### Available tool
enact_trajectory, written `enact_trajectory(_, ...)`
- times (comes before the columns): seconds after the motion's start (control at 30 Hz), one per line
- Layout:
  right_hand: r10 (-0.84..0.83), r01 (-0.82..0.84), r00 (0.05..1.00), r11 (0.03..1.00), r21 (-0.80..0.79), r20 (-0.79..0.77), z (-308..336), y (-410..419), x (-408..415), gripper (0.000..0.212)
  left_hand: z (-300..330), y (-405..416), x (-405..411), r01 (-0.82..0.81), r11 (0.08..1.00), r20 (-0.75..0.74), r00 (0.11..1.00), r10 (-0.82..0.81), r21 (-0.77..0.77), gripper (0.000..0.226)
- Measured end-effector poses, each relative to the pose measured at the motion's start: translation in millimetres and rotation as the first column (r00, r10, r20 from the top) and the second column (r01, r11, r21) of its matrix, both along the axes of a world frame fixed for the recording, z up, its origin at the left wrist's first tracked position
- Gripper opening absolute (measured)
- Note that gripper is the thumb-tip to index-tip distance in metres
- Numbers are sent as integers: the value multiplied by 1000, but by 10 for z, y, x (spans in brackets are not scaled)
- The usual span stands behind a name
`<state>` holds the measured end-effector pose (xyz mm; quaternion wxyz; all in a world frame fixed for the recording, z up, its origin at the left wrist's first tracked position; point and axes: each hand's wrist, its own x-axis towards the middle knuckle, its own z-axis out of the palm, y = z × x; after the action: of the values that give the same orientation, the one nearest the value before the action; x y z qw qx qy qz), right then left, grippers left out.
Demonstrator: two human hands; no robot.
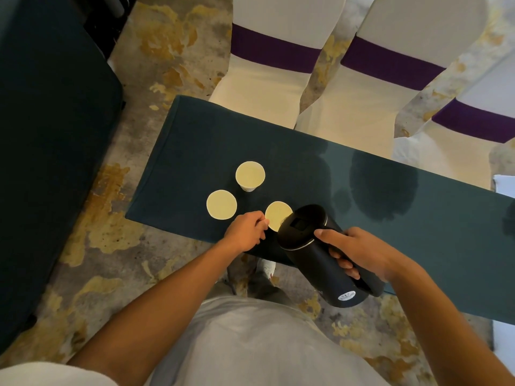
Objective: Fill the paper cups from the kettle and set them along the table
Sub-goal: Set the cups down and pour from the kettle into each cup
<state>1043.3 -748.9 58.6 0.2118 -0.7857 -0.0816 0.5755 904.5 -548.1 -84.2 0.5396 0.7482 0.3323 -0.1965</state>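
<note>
Three paper cups stand near the left end of the dark teal table. The far cup and the left cup stand free. My left hand grips the side of the near cup. My right hand holds the black kettle by its handle. The kettle is tilted forward, its lid end over the near cup's right rim. Whether water is flowing is hidden by the kettle.
Three white-covered chairs with purple sashes line the table's far side. A second dark-clothed table stands to the left across patterned carpet. A dark wet-looking patch marks the tablecloth right of the cups.
</note>
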Motion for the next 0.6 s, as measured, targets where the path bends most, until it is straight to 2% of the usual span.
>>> enact_trajectory(0.6,-38,38,999,999,-8,-7,26,46,-18,61,-19,5,-23,-9,1000,9,1000,9,-4,22)
